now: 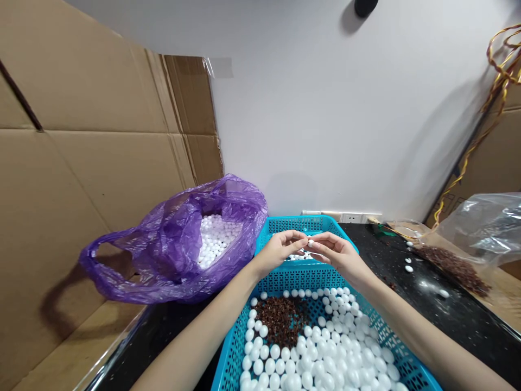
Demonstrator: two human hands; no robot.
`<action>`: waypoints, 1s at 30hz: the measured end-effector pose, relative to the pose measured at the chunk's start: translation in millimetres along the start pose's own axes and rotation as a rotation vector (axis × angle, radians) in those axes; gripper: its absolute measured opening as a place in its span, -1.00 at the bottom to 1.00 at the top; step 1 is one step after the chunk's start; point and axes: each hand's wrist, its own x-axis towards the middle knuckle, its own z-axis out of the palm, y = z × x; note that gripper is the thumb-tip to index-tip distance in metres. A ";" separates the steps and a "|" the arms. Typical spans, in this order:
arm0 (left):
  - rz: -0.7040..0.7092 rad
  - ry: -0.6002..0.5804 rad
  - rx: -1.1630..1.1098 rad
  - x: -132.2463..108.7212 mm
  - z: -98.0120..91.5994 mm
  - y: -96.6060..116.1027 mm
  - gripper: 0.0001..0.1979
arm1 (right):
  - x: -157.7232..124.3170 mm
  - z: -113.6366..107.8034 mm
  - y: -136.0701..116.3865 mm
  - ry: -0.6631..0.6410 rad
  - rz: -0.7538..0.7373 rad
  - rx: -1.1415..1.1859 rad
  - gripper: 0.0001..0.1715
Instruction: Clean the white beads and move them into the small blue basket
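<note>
My left hand (280,248) and my right hand (334,251) meet above the far blue basket (285,224). Their fingertips pinch together around a small white ball (310,243). The left fingers are closed in a pinch beside it; what they hold is too small to make out. Below my wrists stands a nearer blue basket (236,347) filled with several white balls (325,353) and a heap of small dark brown bits (280,317).
A purple plastic bag (163,255) full of white balls lies at the left against cardboard sheets (81,163). At the right, a clear plastic bag (484,222), a pile of brown bits (451,266) and stray white balls lie on the black table (448,315). A wall socket strip (350,218) runs behind.
</note>
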 end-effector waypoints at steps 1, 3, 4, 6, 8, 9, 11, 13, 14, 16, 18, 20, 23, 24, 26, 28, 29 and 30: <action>0.002 -0.003 0.000 0.0 -0.1 0.1 -0.68 | 0.1 -0.1 0.1 -0.002 0.000 0.004 -0.76; 0.004 -0.011 0.000 0.1 -0.1 0.3 -0.69 | 0.3 0.0 0.1 -0.001 0.002 0.005 -0.76; 0.004 -0.014 0.001 0.2 -0.1 0.5 -0.69 | 0.3 0.1 0.0 0.001 0.004 0.003 -0.76; 0.002 -0.017 0.002 0.2 0.1 0.8 -0.70 | 0.3 0.3 -0.3 0.003 0.006 -0.001 -0.76; 0.002 -0.017 0.001 0.3 0.3 0.9 -0.70 | 0.2 0.6 -0.6 0.002 0.004 -0.006 -0.76; 0.003 -0.017 0.001 0.3 0.4 0.8 -0.69 | 0.1 0.6 -0.8 0.002 0.003 -0.009 -0.76; 0.005 -0.018 -0.002 0.5 0.6 0.6 -0.69 | 0.2 0.8 -1.2 0.004 0.007 -0.015 -0.75; 0.005 -0.019 -0.005 0.6 0.6 0.4 -0.70 | 0.5 1.0 -1.6 0.010 0.009 -0.019 -0.75; 0.005 -0.020 -0.005 0.6 0.6 0.4 -0.70 | 0.7 1.2 -1.9 0.014 0.007 -0.019 -0.75; 0.006 -0.022 -0.005 0.7 0.5 0.4 -0.71 | 0.7 1.4 -2.1 0.019 0.003 -0.022 -0.75; 0.005 -0.025 -0.005 0.9 0.4 0.2 -0.72 | 0.3 1.8 -2.1 0.023 -0.003 -0.032 -0.75; 0.003 -0.026 -0.007 1.1 0.2 -0.4 -0.72 | -0.3 2.0 -1.9 0.027 -0.012 -0.046 -0.75; 0.003 -0.035 -0.005 1.6 -0.1 -2.2 -0.73 | -0.7 2.0 -1.6 0.034 -0.031 -0.066 -0.77; 0.003 -0.037 -0.006 1.7 -0.1 -2.8 -0.73 | -0.6 1.8 -1.4 0.038 -0.036 -0.073 -0.78; 0.005 -0.034 -0.011 1.8 0.0 -3.6 -0.73 | -0.1 1.3 -1.1 0.046 -0.041 -0.082 -0.78; 0.010 -0.028 -0.021 1.6 0.4 -3.7 -0.73 | 0.2 0.9 -0.7 0.053 -0.045 -0.075 -0.80; 0.012 -0.028 -0.026 1.5 0.7 -3.6 -0.73 | 0.3 0.8 -0.6 0.056 -0.048 -0.066 -0.81; 0.013 -0.030 -0.032 1.4 0.8 -3.4 -0.72 | 0.2 0.8 -0.6 0.057 -0.052 -0.058 -0.81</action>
